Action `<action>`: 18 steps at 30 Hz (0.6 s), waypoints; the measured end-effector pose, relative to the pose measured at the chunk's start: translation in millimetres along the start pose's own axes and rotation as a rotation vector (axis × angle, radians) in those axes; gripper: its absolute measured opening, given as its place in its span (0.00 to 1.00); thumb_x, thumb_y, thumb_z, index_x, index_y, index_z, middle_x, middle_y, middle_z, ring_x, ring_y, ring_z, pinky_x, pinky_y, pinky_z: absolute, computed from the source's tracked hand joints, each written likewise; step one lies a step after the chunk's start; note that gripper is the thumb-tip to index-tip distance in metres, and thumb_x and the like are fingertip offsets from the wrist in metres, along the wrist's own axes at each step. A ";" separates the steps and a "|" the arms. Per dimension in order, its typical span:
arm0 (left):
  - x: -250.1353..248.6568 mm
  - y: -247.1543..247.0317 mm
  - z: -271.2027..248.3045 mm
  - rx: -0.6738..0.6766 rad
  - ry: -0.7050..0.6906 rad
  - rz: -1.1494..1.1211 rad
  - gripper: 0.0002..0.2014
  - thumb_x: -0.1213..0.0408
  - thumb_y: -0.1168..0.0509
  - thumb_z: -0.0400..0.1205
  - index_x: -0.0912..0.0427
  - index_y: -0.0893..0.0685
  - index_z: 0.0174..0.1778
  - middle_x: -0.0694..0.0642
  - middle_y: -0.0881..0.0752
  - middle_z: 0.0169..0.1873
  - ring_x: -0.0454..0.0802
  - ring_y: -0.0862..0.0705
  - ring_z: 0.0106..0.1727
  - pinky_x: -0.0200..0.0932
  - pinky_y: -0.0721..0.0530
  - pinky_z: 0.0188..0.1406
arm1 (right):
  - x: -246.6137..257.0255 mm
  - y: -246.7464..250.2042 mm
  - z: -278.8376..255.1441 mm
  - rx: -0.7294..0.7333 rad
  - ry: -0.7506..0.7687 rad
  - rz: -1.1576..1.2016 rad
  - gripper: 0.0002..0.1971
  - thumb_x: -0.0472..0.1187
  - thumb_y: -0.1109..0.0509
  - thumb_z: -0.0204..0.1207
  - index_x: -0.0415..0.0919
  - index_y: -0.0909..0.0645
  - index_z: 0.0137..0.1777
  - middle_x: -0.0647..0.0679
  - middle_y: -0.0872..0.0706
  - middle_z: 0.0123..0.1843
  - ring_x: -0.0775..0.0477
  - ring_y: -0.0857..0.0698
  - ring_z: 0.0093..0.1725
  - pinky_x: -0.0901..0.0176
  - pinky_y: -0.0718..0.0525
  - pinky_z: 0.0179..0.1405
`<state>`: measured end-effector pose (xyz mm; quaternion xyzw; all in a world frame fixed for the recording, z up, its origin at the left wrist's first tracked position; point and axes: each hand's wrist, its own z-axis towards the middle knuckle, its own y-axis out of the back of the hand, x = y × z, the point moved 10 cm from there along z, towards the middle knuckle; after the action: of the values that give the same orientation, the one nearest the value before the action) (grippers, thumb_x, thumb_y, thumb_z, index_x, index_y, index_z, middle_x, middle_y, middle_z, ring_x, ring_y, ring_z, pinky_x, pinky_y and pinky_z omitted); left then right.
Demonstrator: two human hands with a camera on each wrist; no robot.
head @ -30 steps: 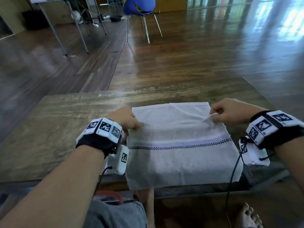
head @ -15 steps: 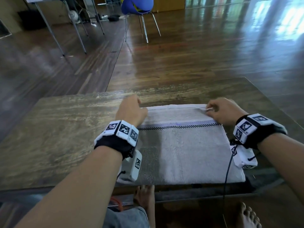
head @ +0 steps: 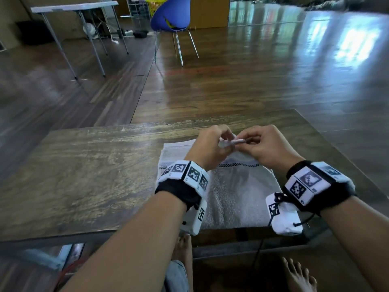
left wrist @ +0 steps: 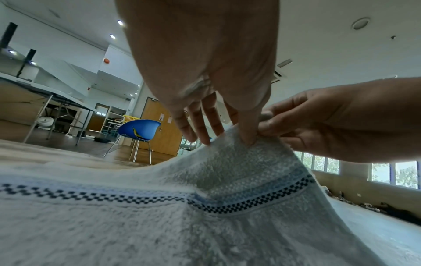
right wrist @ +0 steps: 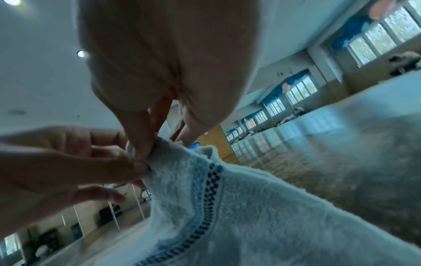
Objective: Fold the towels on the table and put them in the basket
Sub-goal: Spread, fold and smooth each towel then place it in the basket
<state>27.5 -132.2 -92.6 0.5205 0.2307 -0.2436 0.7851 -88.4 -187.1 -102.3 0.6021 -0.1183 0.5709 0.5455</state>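
Starting from the left, a bare stretch of the wooden tabletop comes first, and then the white towel, which lies folded on the right half of the tabletop, near the front edge. A dark checkered stripe crosses the towel from side to side. Next comes the left hand, raised over the far part of the towel; its thumb and fingertips pinch the cloth and pull it up into a peak. Just beside it, touching, the right hand pinches the same lifted part between thumb and fingers. Both wrists carry black bands with white marker blocks. Far behind, on the wooden floor, a blue chair stands.
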 end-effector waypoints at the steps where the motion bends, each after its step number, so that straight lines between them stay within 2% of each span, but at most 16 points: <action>1: -0.7 2.0 -1.5 -0.009 0.002 -0.021 0.08 0.63 0.23 0.76 0.62 0.13 0.46 0.52 0.09 0.48 0.50 0.14 0.47 0.43 0.18 0.46 | -0.5 -3.0 -4.6 0.021 -0.036 0.063 0.09 0.36 0.17 0.70 0.53 0.08 0.36 0.53 0.06 0.40 0.54 0.08 0.45 0.65 0.13 0.46; 3: -2.7 3.6 -3.9 -0.022 0.001 -0.081 0.06 0.63 0.24 0.77 0.61 0.13 0.43 0.49 0.08 0.45 0.48 0.13 0.46 0.39 0.16 0.45 | -2.5 -3.6 -15.3 0.019 -0.120 0.177 0.01 0.45 0.18 0.72 0.51 0.07 0.40 0.49 0.06 0.42 0.54 0.08 0.43 0.66 0.16 0.43; 5: -9.5 3.5 -5.9 -0.030 -0.013 -0.116 0.05 0.63 0.24 0.77 0.59 0.13 0.42 0.48 0.10 0.41 0.47 0.12 0.45 0.33 0.18 0.43 | -10.0 1.2 -25.7 -0.040 -0.199 0.319 0.14 0.54 0.23 0.74 0.43 0.07 0.44 0.33 0.08 0.47 0.43 0.13 0.44 0.52 0.19 0.46; 6: -13.9 1.7 -6.1 -0.023 -0.020 -0.128 0.05 0.62 0.24 0.77 0.58 0.13 0.42 0.48 0.10 0.40 0.48 0.12 0.45 0.33 0.18 0.44 | -13.9 3.9 -30.8 -0.084 -0.237 0.399 0.16 0.54 0.25 0.77 0.40 0.07 0.45 0.26 0.11 0.50 0.39 0.15 0.45 0.44 0.20 0.48; 7: -18.3 -0.8 -6.0 -0.011 -0.025 -0.139 0.05 0.62 0.24 0.78 0.59 0.12 0.43 0.50 0.10 0.41 0.48 0.12 0.46 0.36 0.17 0.47 | -16.7 8.4 -35.9 -0.134 -0.263 0.439 0.15 0.51 0.27 0.79 0.39 0.07 0.45 0.24 0.12 0.50 0.37 0.16 0.45 0.39 0.20 0.49; 8: -22.4 -2.5 -5.5 -0.005 -0.031 -0.143 0.05 0.62 0.25 0.78 0.59 0.12 0.44 0.51 0.09 0.41 0.48 0.12 0.47 0.40 0.16 0.50 | -18.3 13.0 -39.5 -0.171 -0.273 0.440 0.11 0.47 0.27 0.81 0.42 0.07 0.46 0.27 0.10 0.49 0.37 0.14 0.45 0.35 0.17 0.51; 10: -28.6 -2.1 -4.1 -0.024 -0.035 -0.140 0.04 0.63 0.25 0.78 0.58 0.11 0.45 0.51 0.09 0.42 0.47 0.13 0.48 0.44 0.16 0.53 | -20.5 19.9 -42.8 -0.202 -0.286 0.377 0.07 0.40 0.27 0.80 0.46 0.06 0.46 0.41 0.06 0.46 0.41 0.09 0.47 0.33 0.13 0.57; 12: -31.9 -0.8 -2.7 -0.053 -0.023 -0.128 0.04 0.63 0.25 0.78 0.58 0.11 0.44 0.51 0.09 0.42 0.46 0.13 0.48 0.43 0.16 0.53 | -19.5 26.5 -41.8 -0.217 -0.277 0.348 0.08 0.34 0.26 0.79 0.47 0.07 0.45 0.46 0.06 0.46 0.41 0.07 0.51 0.34 0.11 0.58; 14: -35.1 -1.1 -1.5 -0.063 -0.008 -0.108 0.05 0.62 0.25 0.77 0.59 0.11 0.42 0.51 0.09 0.40 0.47 0.13 0.46 0.43 0.16 0.50 | -17.8 34.1 -39.7 -0.252 -0.259 0.325 0.08 0.33 0.24 0.76 0.48 0.07 0.43 0.48 0.06 0.46 0.44 0.07 0.52 0.41 0.11 0.59; 16: -37.8 -3.2 -1.0 -0.055 0.003 -0.105 0.05 0.64 0.26 0.75 0.60 0.14 0.38 0.51 0.12 0.34 0.47 0.14 0.40 0.43 0.18 0.42 | -16.4 43.9 -38.9 -0.311 -0.224 0.255 0.07 0.34 0.22 0.75 0.49 0.08 0.42 0.50 0.07 0.44 0.49 0.08 0.50 0.48 0.09 0.56; 18: -38.6 -7.2 -0.5 -0.020 0.012 -0.115 0.06 0.65 0.28 0.73 0.59 0.19 0.34 0.48 0.18 0.26 0.42 0.22 0.29 0.41 0.25 0.31 | -14.6 53.5 -38.0 -0.353 -0.183 0.171 0.08 0.34 0.22 0.75 0.51 0.09 0.42 0.53 0.08 0.45 0.53 0.09 0.48 0.60 0.09 0.48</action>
<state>-7.0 -128.7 -74.1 0.5002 0.2673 -0.2830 0.7735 -155.2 -184.2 -95.7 0.5344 -0.3160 0.5284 0.5791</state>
